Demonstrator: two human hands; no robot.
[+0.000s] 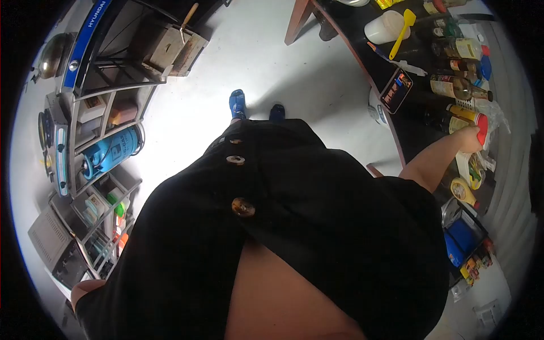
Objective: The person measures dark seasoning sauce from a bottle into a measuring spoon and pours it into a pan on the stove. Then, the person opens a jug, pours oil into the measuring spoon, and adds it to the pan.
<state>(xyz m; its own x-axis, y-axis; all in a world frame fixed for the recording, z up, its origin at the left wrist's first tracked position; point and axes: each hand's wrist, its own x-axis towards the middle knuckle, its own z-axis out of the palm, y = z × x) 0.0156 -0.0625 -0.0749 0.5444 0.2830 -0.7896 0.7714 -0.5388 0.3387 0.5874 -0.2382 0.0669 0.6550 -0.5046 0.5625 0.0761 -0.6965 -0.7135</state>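
Observation:
On the right, my right hand (470,139) reaches over the dark table (416,133), its fingers closed round the red cap of a yellow bottle (462,112). Several glass bottles and jars stand beside it, among them a dark-capped bottle (450,86). A yellow squeeze bottle (463,191) lies nearer to me. The phone (396,90) with a lit screen is at the table's edge. Of my left arm only a bit of skin shows at the lower left; the left hand is out of sight.
At the left stands a metal rack (113,88) with a blue gas canister (110,152) and boxes. A wooden box (175,51) is at its far end. A white tub (383,27) and a yellow spatula (403,34) are on the table's far part.

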